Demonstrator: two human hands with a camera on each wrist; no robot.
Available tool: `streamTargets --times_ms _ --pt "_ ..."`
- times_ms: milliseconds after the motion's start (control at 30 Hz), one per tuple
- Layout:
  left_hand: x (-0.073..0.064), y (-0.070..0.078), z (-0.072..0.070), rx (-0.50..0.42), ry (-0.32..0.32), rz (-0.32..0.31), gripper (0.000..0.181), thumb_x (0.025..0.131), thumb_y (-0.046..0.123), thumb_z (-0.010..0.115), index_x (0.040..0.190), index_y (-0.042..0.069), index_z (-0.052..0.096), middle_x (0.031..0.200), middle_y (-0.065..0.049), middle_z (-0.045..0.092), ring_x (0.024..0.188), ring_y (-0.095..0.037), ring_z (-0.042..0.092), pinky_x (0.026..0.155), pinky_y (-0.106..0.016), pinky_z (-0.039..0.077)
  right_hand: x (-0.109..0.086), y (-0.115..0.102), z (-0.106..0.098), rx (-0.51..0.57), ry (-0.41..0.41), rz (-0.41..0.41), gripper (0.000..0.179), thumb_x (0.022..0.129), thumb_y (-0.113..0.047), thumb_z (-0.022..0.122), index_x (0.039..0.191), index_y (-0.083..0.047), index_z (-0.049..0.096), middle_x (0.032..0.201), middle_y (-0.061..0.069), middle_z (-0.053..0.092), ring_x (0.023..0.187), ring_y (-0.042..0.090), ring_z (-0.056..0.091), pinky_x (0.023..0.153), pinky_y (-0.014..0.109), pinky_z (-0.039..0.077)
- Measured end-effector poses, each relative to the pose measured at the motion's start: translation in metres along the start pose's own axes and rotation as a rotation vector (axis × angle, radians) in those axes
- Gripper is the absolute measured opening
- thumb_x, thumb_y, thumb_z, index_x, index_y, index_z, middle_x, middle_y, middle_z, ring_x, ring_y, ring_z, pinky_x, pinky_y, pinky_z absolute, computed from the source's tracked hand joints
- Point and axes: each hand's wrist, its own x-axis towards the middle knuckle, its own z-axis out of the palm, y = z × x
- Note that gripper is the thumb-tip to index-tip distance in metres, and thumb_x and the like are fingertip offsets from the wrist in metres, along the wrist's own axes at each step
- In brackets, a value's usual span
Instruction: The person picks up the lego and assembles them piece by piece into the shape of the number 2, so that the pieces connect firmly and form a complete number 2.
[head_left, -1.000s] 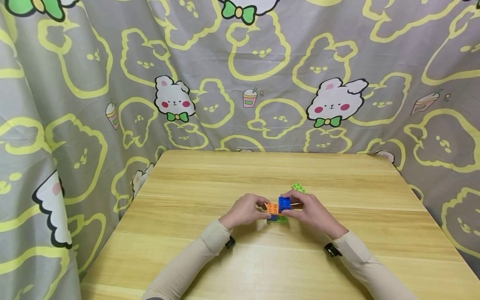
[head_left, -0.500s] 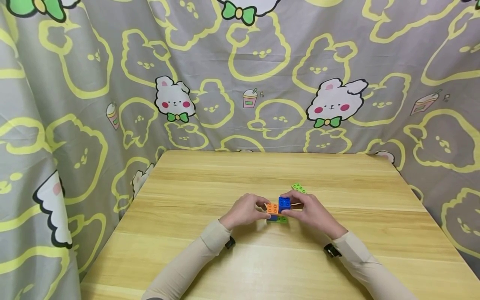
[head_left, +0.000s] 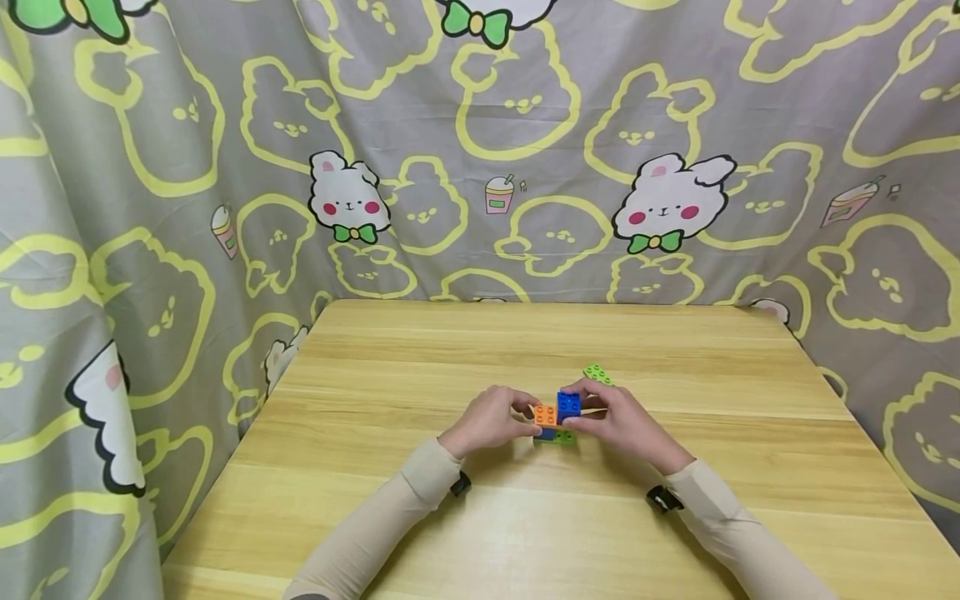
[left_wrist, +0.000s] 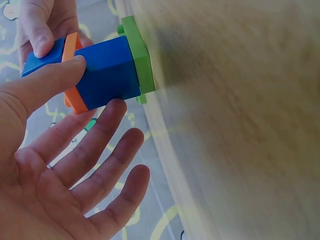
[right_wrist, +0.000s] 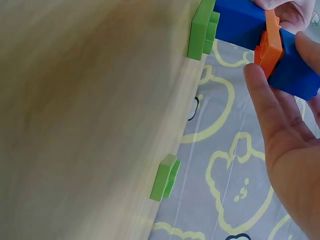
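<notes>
The left hand grips the lower blue block from the left, its thumb on the near side up by the orange plate, its other fingers spread, the middle fingertip at the block. That block stands on the left part of the lower green plate, which rests on the table; green studs show to the block's right. The orange plate caps the block, its long axis running left to right, so its right end juts out over those studs with a gap beneath.

On that jutting end sits the upper blue block, touching the plate; whether it is pressed fully home cannot be told. It lies right of and above the left hand's hold, directly in the grip of the right hand, which pinches it from the right and is plainly the nearer hand. Beyond the right fingers, farther back, a loose green plate lies on the table, well apart from the stack.
</notes>
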Motion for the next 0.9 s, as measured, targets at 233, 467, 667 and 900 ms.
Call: streamTargets --times_ms 233,467,667,900 --pt "0.0005 -0.0005 0.0000 0.009 0.006 0.007 0.040 0.087 0.029 0.083 0.123 0.014 0.075 0.105 -0.002 0.077 0.092 -0.010 0.070 0.077 -0.023 0.052 0.0002 -0.0008 -0.0003 0.014 -0.002 0.021 0.038 0.090 -0.024 0.080 0.125 -0.018 0.066 0.108 0.002 0.072 0.099 0.019 0.072 0.084 0.029 0.060" --pt "0.0008 -0.0011 0.0003 0.004 0.005 0.010 0.040 0.087 0.029 0.083 0.124 0.014 0.075 0.104 -0.002 0.077 0.091 -0.010 0.070 0.077 -0.023 0.052 0.0006 -0.0002 0.0000 0.004 0.006 0.019 0.037 0.089 -0.025 0.081 0.123 -0.018 0.067 0.107 0.001 0.072 0.097 0.016 0.071 0.084 0.028 0.060" --pt "0.0002 -0.0001 0.0000 -0.014 0.004 0.005 0.040 0.086 0.028 0.084 0.123 0.014 0.075 0.101 -0.001 0.078 0.087 -0.006 0.068 0.077 -0.024 0.051 0.0008 0.0003 -0.0002 0.014 0.001 0.014 0.037 0.089 -0.019 0.081 0.124 -0.016 0.067 0.110 0.003 0.073 0.098 0.018 0.072 0.085 0.028 0.060" --pt "0.0003 0.0002 0.0000 -0.020 0.003 -0.001 0.040 0.086 0.028 0.085 0.122 0.014 0.075 0.101 0.000 0.078 0.087 -0.005 0.068 0.077 -0.024 0.052 0.0007 0.0008 0.0000 0.010 0.001 0.009 0.037 0.089 -0.020 0.081 0.123 -0.016 0.068 0.109 0.002 0.072 0.097 0.017 0.072 0.085 0.027 0.059"
